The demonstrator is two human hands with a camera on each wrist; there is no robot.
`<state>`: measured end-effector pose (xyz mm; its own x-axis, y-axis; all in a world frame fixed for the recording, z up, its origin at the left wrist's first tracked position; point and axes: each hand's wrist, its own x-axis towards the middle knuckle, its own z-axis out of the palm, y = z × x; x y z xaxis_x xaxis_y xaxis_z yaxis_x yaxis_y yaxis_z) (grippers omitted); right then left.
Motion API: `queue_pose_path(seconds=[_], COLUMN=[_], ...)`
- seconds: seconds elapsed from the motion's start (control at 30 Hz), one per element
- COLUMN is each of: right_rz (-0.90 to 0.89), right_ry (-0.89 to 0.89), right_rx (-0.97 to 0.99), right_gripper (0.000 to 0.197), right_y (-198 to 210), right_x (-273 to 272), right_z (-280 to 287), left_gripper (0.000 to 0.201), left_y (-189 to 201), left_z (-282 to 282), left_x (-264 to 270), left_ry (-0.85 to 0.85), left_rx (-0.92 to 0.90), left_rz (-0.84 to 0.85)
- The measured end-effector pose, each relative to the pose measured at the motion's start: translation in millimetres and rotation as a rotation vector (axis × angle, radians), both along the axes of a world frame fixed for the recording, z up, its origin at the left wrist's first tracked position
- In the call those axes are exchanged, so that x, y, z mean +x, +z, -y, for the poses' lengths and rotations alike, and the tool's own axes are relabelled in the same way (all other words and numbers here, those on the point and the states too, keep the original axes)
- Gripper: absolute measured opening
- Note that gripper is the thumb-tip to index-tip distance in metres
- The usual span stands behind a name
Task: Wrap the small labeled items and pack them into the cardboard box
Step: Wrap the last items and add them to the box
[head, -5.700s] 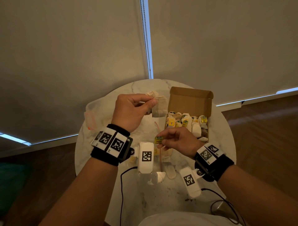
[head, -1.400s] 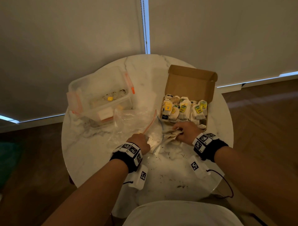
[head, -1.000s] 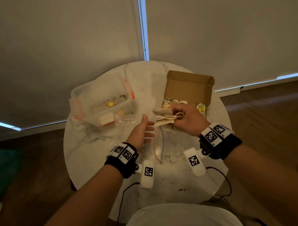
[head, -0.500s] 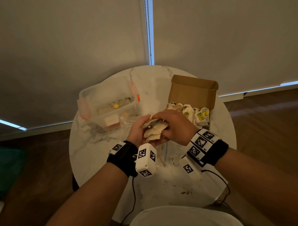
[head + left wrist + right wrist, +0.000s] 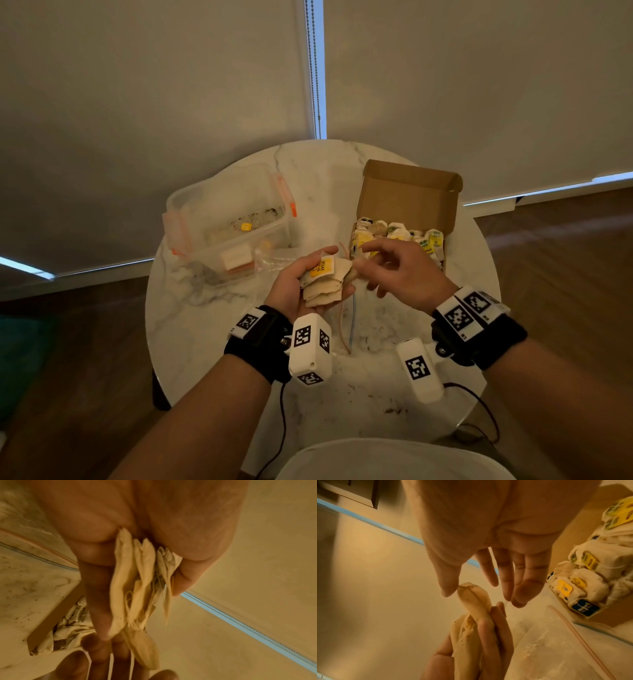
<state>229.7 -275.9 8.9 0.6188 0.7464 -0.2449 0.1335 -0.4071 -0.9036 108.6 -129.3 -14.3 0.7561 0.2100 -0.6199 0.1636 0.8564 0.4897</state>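
My left hand grips a fanned bunch of beige tea bags above the table's middle, with a yellow tag on top. In the left wrist view the tea bags sit between thumb and fingers. My right hand hovers at the bunch's right end; its thumb touches one tea bag's tip and its fingers are straight and spread. The open cardboard box stands at the back right, holding several wrapped items with yellow and dark labels.
A clear plastic container with orange clips stands at the back left. An empty zip bag lies on the round marble table, its coloured zip strips below my hands. Crumbs dot the near side. Cables hang at the front edge.
My right hand lifted the bunch off the table and passed it into my left. It has since come off the top of the bunch and shifted to its right end, uncovering the yellow tag.
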Motion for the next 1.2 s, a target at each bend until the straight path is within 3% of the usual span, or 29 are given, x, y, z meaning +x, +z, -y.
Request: queue_pose_path(seconds=[0.13,0.23,0.37,0.5,0.7,0.93,1.2], right_rz=[-0.013,-0.094,0.331,0.578,0.731,0.686,0.488], right_ry=[0.046,0.127,0.291,0.388,0.566,0.391,0.265], right_rx=[0.116,0.191,0.146,0.161,0.095,0.221,0.258], right_gripper=[0.027,0.028,0.021,0.010,0.011,0.010,0.012], right_y=[9.0,12.9,11.0,10.1,8.6,16.1,27.0], right_x=[-0.9,5.1,8.1,10.1,8.6,8.2,16.3], right_z=[-2.6,1.4,0.8,1.9,-5.2,-8.7,0.4], left_gripper=[0.028,0.028,0.040,0.032,0.031,0.034,0.028], left_y=[-2.0,0.5,3.5,1.2,5.9,5.8,6.1], left_z=[0.6,-1.1,-1.9,-4.9,-2.4,-4.7,-14.3], left_x=[-0.8,-2.7,-4.0,-6.0,-5.9,-8.3,-6.0], left_ry=[-0.011,-0.012,-0.033,-0.081,-0.142,-0.141,0.040], left_rx=[0.028,0.019,0.029,0.023,0.070,0.004,0.183], left_rz=[-0.039,-0.045,-0.053,-0.072,-0.106,-0.071,-0.176])
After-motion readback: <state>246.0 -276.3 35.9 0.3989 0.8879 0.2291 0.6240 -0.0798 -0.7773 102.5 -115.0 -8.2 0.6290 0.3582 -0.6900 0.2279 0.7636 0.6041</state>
